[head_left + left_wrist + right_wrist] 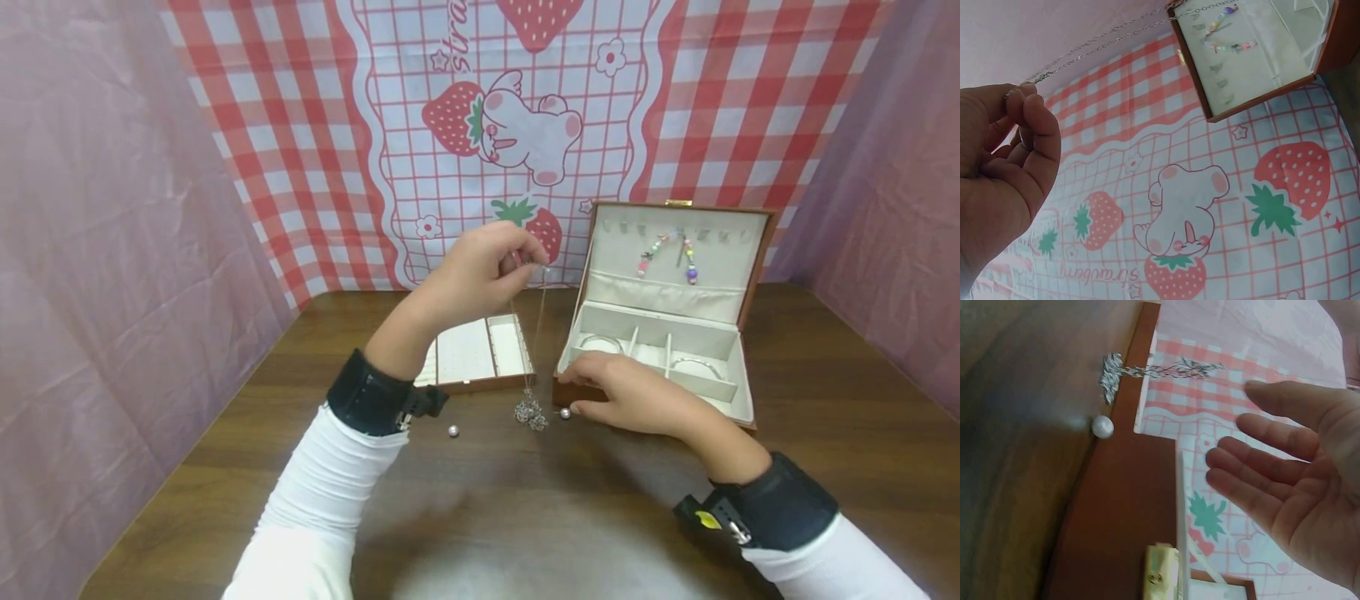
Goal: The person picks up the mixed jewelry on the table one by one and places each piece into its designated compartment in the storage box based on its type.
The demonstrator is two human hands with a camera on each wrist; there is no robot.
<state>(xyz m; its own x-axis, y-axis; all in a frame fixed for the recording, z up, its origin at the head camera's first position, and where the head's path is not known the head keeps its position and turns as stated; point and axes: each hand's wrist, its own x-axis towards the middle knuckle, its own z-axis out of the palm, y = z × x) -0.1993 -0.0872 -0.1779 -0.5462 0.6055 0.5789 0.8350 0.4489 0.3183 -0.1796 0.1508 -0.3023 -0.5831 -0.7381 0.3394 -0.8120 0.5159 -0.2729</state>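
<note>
My left hand (480, 271) is raised above the table and pinches a thin silver chain necklace (529, 412) between thumb and fingertips. The chain hangs down, its lower part bunched in a tangled clump at the table; the left wrist view shows two strands of chain (1104, 40) running from the fingers. My right hand (633, 392) hovers in front of the jewelry box (573, 394), beside the clump. Its fingers are loosely extended and hold nothing in the right wrist view. A pearl stud (566, 413) lies just under its fingertips, apart from them in the right wrist view.
Another pearl (453, 431) lies on the wooden table, left of the chain. Behind the chain sits a shallow divided tray (483, 385). The box lid (667, 296) stands up with a beaded bracelet (692, 272) on its hooks; bangles (697, 363) lie in compartments. A checked cloth hangs behind.
</note>
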